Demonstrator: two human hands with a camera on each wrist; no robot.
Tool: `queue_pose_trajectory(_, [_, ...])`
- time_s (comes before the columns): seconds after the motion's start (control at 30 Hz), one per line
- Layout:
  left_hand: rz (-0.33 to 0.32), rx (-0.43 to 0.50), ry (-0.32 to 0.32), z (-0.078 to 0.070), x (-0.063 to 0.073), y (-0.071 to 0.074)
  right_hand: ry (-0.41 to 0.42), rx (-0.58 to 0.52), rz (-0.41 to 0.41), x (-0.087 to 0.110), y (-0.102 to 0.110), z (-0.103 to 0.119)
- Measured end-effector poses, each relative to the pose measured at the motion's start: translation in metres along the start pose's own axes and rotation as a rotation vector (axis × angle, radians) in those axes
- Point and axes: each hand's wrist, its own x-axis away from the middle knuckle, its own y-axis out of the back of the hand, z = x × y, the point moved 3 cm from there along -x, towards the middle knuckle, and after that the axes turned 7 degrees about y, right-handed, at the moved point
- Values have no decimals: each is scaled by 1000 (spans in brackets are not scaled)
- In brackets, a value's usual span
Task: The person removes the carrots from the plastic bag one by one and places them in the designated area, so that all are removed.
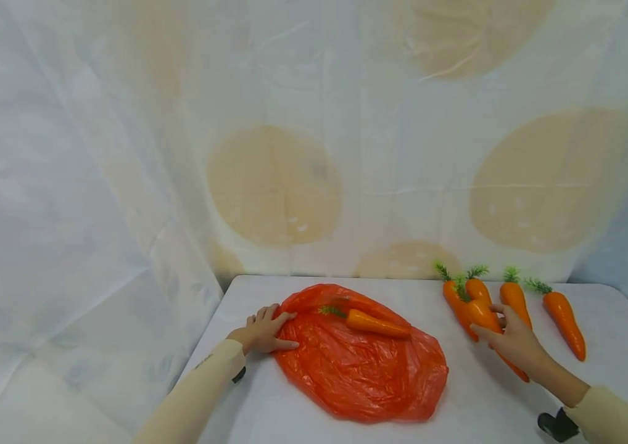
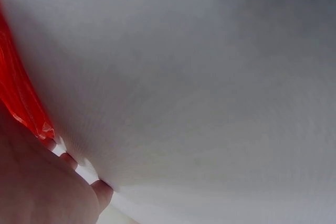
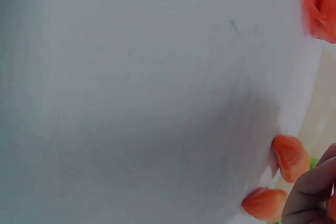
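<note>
A red plastic bag (image 1: 358, 376) lies flat and crumpled on the white table, with one orange toy carrot (image 1: 377, 324) on top, its green leaves pointing left. My left hand (image 1: 263, 328) rests at the bag's left edge with fingers spread; in the left wrist view the bag (image 2: 21, 87) shows past the hand (image 2: 42, 177). At the right, my right hand (image 1: 511, 345) grips another carrot (image 1: 482, 316) between thumb and fingers, its tip slanting down to the right. The right wrist view catches only the curled fingers (image 3: 312, 192) at its edge.
Close behind the gripped carrot are a carrot on the left (image 1: 456, 308) and one partly hidden (image 1: 477, 288). Two more carrots lie to the right, one nearer the hand (image 1: 516, 301) and one farther out (image 1: 564, 324). A patterned curtain (image 1: 375, 154) hangs along the table's back edge.
</note>
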Motion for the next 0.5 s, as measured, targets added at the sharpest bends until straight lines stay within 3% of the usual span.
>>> queue_pose_trajectory(0.5, [10, -3, 0, -1, 3, 2, -96, 149, -44, 2, 1, -13])
